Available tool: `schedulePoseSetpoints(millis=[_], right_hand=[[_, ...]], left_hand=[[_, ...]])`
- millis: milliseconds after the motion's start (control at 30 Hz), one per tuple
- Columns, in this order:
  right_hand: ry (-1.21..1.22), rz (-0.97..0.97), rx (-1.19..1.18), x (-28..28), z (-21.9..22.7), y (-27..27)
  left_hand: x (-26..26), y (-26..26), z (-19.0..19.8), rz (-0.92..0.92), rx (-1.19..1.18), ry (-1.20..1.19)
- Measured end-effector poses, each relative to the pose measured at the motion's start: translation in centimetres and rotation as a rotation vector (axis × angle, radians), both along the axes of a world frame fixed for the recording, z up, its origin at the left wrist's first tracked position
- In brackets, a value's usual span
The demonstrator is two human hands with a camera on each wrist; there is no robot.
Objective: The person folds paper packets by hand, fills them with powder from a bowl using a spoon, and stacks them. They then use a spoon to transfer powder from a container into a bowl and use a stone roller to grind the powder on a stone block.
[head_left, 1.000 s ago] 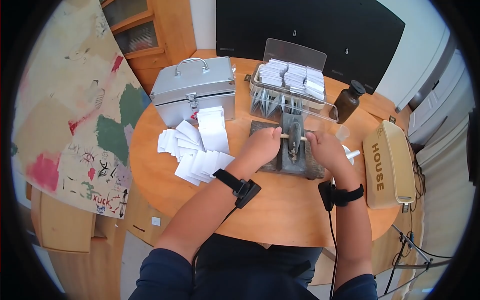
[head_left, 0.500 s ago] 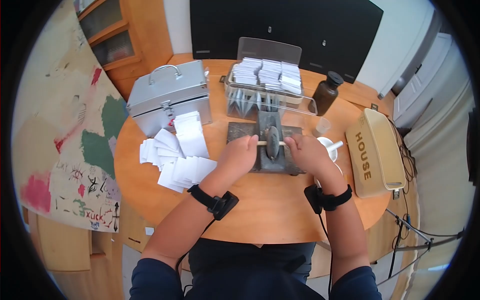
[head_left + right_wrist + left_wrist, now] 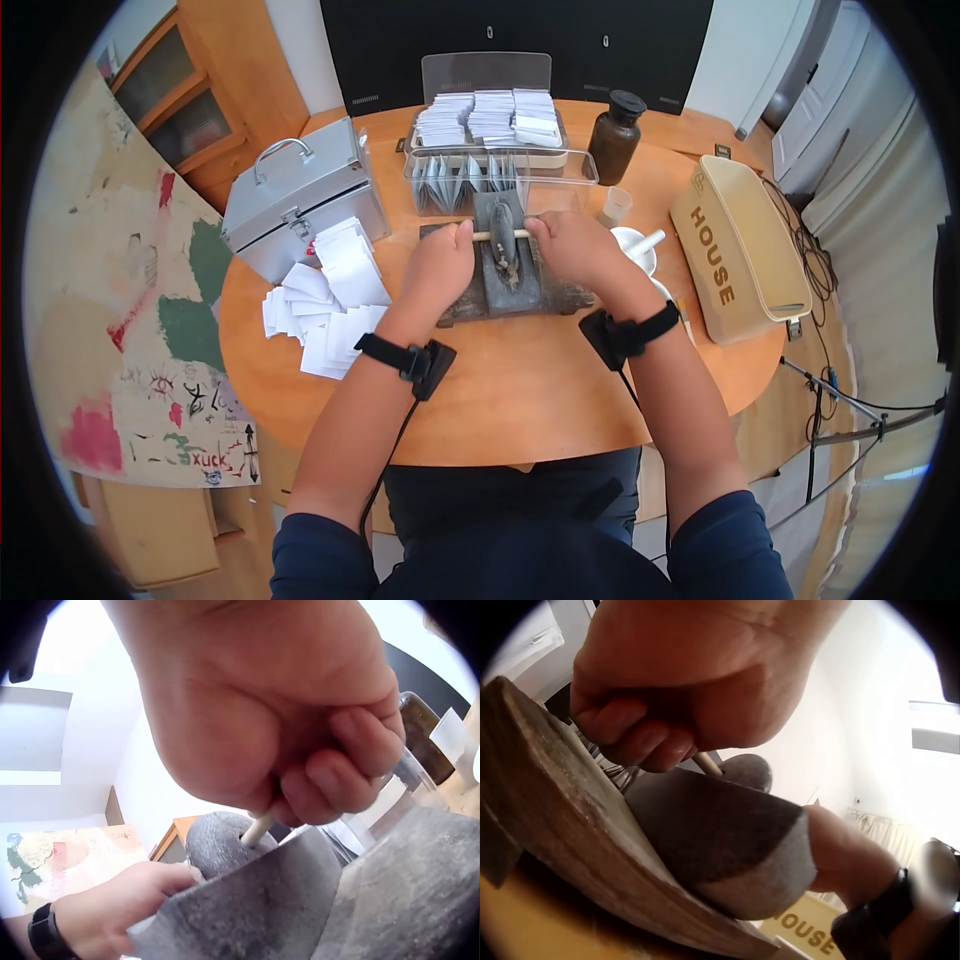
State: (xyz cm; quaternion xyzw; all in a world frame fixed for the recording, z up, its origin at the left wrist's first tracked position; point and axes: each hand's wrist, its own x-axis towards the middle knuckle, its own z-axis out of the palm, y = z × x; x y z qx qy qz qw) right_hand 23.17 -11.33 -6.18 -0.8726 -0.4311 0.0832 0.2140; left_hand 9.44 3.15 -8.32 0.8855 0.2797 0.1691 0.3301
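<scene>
A grey stone grinding wheel [image 3: 505, 240] stands upright in a narrow boat-shaped trough [image 3: 497, 296] on a rough dark base [image 3: 570, 297]. A thin wooden handle [image 3: 483, 236] runs through the wheel's centre. My left hand [image 3: 440, 262] grips its left end with curled fingers, thumb toward the wheel. On the opposite end my right hand [image 3: 575, 248] holds on in the same way. Light brown bits [image 3: 511, 272] lie in the trough on the near side of the wheel. Both wrist views show the fingers wrapped round the handle [image 3: 258, 829] close above the trough wall [image 3: 727, 832].
Behind stands a clear box [image 3: 413, 200] with packed white packets [image 3: 490, 118]. A silver case [image 3: 300, 205] and loose white packets [image 3: 330, 300] lie left. To the right are a brown bottle [image 3: 615, 138], clear cup [image 3: 616, 206], white mortar [image 3: 628, 240] with pestle and a HOUSE bin [image 3: 735, 250].
Between my hands the wheel rolled toward me along the trough, then back away, uncovering the brown bits again. Both hands kept their grip. The head view shifted.
</scene>
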Motion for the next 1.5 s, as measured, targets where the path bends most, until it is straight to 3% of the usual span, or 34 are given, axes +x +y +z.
schedulePoseSetpoints(millis=[233, 367, 533, 633, 700, 800, 933, 1100, 1233, 1500], right_hand=[[0.053, 0.001, -0.029, -2.0, 1.3, -2.5], [0.008, 0.050, 0.021, -0.9, 0.7, -1.4], [0.012, 0.010, 0.039, -0.6, 2.8, -0.7], [-0.051, 0.066, 0.153, 0.9, 2.5, 0.3], [-0.033, 0.057, 0.123, 1.6, 2.6, 0.8], [-0.012, 0.050, 0.074, 2.3, 2.6, 1.5], [0.019, 0.053, -0.028, 3.0, 1.6, 1.9], [0.053, 0.066, -0.035, 2.1, 2.0, 1.2], [0.061, 0.082, -0.101, 1.7, 2.4, 1.0], [0.012, 0.039, -0.029, 2.6, 2.0, 2.4]], left_hand=[[-2.3, -2.0, 0.9, -0.028, -0.004, 0.039], [-0.5, 0.4, -1.2, -0.045, 0.022, -0.003], [0.6, 2.0, 0.6, 0.003, -0.095, 0.068], [1.6, 2.7, 1.6, 0.004, -0.163, -0.034], [2.4, 3.5, 1.8, -0.039, -0.210, -0.141], [2.9, 3.8, 1.6, -0.023, -0.255, -0.078], [3.2, 3.5, 0.7, 0.008, -0.255, -0.009], [2.3, 3.4, -0.3, -0.044, -0.012, 0.040], [1.5, 3.2, -0.7, -0.059, -0.112, 0.108], [3.5, 3.6, -1.0, 0.066, -0.064, -0.054]])
